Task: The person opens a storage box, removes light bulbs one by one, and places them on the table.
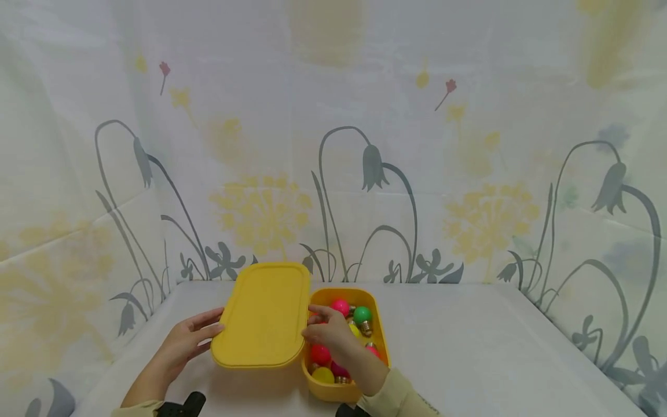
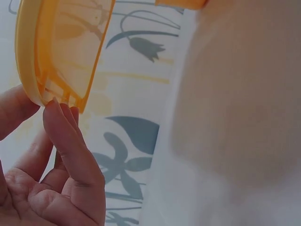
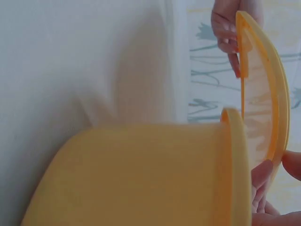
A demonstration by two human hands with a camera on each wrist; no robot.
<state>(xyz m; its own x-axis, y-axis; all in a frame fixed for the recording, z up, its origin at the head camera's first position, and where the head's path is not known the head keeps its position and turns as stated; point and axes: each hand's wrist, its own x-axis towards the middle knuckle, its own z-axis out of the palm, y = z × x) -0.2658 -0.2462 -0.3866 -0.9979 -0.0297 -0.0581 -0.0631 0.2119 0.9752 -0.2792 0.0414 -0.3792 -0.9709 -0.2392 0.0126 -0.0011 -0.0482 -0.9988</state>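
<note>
Two hands hold one yellow lid between them: the left hand pinches one long edge with thumb and fingertips, the right hand pinches the opposite edge. Both grips are narrow, closed down to the rim's thickness. The lid hangs between the grips, raised off the table. Below the right grip stands a yellow box, uncovered, holding red, pink, green and yellow bulbs, some hidden by that hand and forearm. Beyond both grips rises a flower-printed cloth.
</note>
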